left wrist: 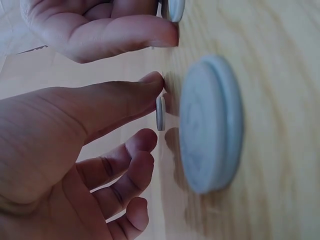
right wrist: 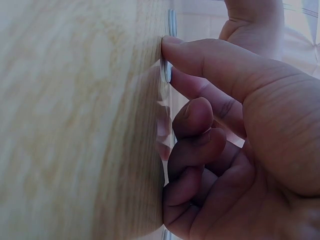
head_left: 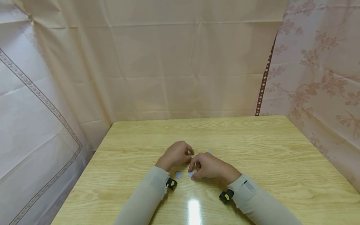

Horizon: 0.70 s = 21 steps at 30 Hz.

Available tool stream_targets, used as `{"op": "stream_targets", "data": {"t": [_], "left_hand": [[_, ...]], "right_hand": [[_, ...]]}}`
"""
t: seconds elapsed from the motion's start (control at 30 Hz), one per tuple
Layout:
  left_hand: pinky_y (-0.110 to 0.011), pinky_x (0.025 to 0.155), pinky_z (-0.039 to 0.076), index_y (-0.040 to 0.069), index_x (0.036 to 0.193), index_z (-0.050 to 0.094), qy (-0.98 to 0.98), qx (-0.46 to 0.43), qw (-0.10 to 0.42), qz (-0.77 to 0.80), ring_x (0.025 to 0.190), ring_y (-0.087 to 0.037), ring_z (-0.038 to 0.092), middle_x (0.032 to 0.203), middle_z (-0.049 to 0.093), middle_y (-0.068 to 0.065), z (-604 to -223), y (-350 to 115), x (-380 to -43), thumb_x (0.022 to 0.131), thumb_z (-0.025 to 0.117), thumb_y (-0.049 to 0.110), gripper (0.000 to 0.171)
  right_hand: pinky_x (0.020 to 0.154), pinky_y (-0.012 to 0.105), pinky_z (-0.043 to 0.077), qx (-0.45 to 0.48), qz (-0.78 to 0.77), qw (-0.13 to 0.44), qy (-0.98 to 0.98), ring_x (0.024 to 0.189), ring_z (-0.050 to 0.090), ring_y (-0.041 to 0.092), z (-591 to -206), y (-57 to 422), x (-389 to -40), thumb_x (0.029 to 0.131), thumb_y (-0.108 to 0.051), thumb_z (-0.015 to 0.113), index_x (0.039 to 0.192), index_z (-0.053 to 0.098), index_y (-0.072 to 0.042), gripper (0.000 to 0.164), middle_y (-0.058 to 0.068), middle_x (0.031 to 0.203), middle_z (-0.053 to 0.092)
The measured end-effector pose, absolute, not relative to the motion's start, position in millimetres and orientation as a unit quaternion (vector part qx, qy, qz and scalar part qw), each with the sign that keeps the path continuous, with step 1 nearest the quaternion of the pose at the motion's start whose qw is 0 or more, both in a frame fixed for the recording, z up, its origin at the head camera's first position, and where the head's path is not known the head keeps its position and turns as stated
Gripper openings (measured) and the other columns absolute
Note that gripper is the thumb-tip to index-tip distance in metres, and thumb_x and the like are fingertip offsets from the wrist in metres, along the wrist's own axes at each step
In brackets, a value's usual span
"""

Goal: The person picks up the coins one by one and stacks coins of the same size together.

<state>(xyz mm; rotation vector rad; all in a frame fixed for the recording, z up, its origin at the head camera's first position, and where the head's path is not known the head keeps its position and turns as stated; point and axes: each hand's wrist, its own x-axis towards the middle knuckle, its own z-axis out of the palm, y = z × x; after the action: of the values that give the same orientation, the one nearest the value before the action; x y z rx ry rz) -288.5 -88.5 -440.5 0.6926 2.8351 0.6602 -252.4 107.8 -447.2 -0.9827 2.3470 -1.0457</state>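
My right hand (head_left: pixel 209 166) pinches a pale round disc (right wrist: pixel 167 70) between thumb and index finger, low over the wooden table; its other fingers are curled. Just beyond, my left hand (head_left: pixel 175 153) has its thumb and index finger at another pale disc (head_left: pixel 191 155), whose edge shows beside the thumb in the left wrist view. A third disc (head_left: pixel 178 175) lies flat below the left hand. Close up in the left wrist view this near disc (left wrist: pixel 210 125) is thick, with a stepped rim. Behind the right hand a further disc (head_left: pixel 209 151) is partly hidden.
The light wooden table (head_left: pixel 253 140) carries the discs near its middle. A beige curtain (head_left: pixel 182 62) hangs behind its far edge, with patterned cloth (head_left: pixel 323 78) at the right. Small black wrist cameras (head_left: pixel 226 196) hang under both sleeves.
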Motion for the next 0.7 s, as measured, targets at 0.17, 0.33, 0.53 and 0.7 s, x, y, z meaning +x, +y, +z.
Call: {"op": "stream_targets", "data": {"t": [0.17,0.33,0.53,0.7], "left_hand": [[-0.028,0.069,0.049,0.02,0.111,0.081,0.946,0.228,0.077,0.218,0.076,-0.011,0.057,0.092,0.069,0.006,-438.8,-87.8,-287.4,0.092,0.078,0.02,0.019],[-0.028,0.069,0.05,0.021,0.109,0.081,0.948,0.225,0.073,0.214,0.077,-0.01,0.058,0.092,0.069,0.007,-438.8,-87.8,-287.2,0.092,0.078,0.021,0.017],[-0.029,0.069,0.051,0.02,0.11,0.081,0.951,0.215,0.06,0.214,0.078,-0.01,0.06,0.095,0.07,0.004,-439.7,-89.1,-287.0,0.09,0.081,0.021,0.02],[-0.03,0.07,0.052,0.02,0.107,0.081,0.952,0.209,0.057,0.216,0.079,-0.009,0.061,0.095,0.072,0.005,-440.5,-90.5,-287.8,0.089,0.081,0.021,0.017]], "right_hand": [[0.05,0.021,0.038,-0.349,-0.371,0.195,0.838,0.05,0.044,0.005,-446.7,107.7,-252.1,0.087,-0.016,0.084,0.1,0.078,-0.017,0.015,0.004,0.065,0.062],[0.05,0.022,0.038,-0.347,-0.372,0.194,0.839,0.05,0.043,0.005,-446.3,107.6,-251.4,0.087,-0.016,0.084,0.1,0.078,-0.017,0.015,0.004,0.065,0.061],[0.05,0.021,0.037,-0.343,-0.372,0.196,0.84,0.05,0.043,0.005,-446.8,107.6,-251.1,0.086,-0.016,0.085,0.099,0.078,-0.017,0.015,0.004,0.064,0.06],[0.051,0.022,0.038,-0.342,-0.372,0.196,0.84,0.05,0.043,0.006,-446.6,107.5,-250.5,0.086,-0.017,0.085,0.099,0.078,-0.017,0.015,0.004,0.064,0.06]]}}
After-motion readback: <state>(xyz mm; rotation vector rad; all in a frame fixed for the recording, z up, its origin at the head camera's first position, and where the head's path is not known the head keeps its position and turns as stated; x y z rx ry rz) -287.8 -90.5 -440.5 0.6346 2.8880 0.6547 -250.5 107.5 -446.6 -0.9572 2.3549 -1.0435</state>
